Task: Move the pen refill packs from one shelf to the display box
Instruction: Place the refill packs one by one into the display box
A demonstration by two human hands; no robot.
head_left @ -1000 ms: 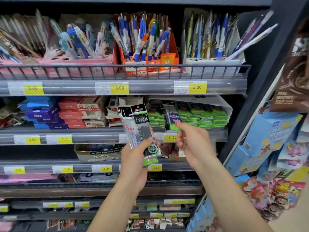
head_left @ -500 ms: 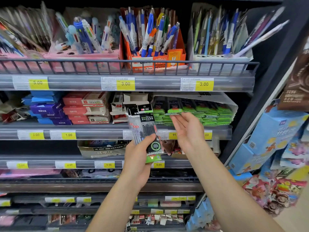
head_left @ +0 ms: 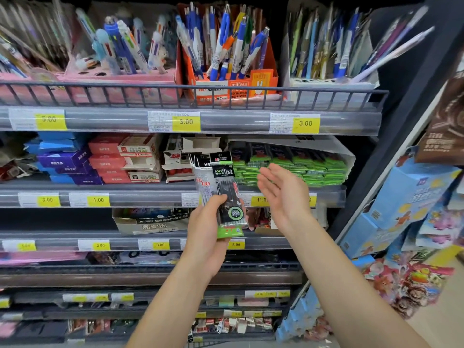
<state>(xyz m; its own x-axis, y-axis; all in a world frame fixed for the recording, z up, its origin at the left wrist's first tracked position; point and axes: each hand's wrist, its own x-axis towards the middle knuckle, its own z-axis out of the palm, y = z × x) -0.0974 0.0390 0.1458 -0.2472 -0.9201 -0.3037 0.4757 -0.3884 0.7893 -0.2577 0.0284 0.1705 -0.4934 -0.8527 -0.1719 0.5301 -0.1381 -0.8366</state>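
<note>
The left hand [head_left: 206,237] grips a small fan of pen refill packs [head_left: 221,192], thumb curled across their front, fingers hidden behind. The packs stand upright in front of the second shelf [head_left: 140,197], at centre. The front pack is black with a green base; at least 1 clear pack with red markings sits behind it on the left. The exact count cannot be told.

The right hand [head_left: 283,197] is empty, fingers spread and nearly straight, palm facing left. It hangs just right of the held packs, apart from them, and in front of the display box [head_left: 349,159].

The display box sits at the right end of the second shelf, a white carton open to the front. A row of green and black refill packs [head_left: 296,167] lies inside it.

Left of the box on the same shelf: white cartons [head_left: 180,162], red boxes [head_left: 108,162], blue boxes [head_left: 62,159]. The top shelf holds an orange pen stand [head_left: 236,84]. Yellow price tags [head_left: 185,121] read 3.00 along the rail.
</note>
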